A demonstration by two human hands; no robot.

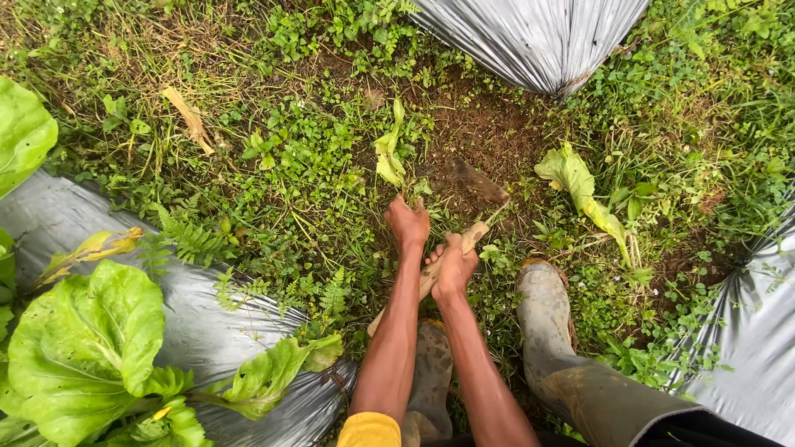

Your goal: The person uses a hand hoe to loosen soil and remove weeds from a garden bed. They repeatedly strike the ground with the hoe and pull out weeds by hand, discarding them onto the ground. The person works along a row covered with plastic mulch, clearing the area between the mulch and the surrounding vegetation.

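Looking down, I see my two muddy rubber boots planted in the weeds, the left boot (432, 377) between my forearms and the right boot (548, 319) off to the side, both grey-brown and caked with soil. A yellow sleeve edge (369, 430) shows at my left arm. Just above the boots, my right hand (454, 266) is clamped round the pale wooden handle (431, 277) of a hoe, which runs slanting from near my left boot up toward the bare soil. My left hand (408, 223) is ahead of it, fingers curled down into the weeds beside the handle; I cannot tell whether it grips anything. The two hands sit close together, almost touching. The hoe's dark blade (478, 182) lies blurred over a patch of brown crumbly earth (489, 132) just beyond the hands. A limp yellow-green leaf (389, 153) lies left of the blade, and a larger wilted one (580, 186) to the right. To my left, broad crinkled green cabbage leaves (87, 339) grow through shiny silver plastic mulch (207, 323). More of that sheeting lies at the right edge (758, 331) and at the top (538, 33), creased and glossy, with low weeds and ferns all between.
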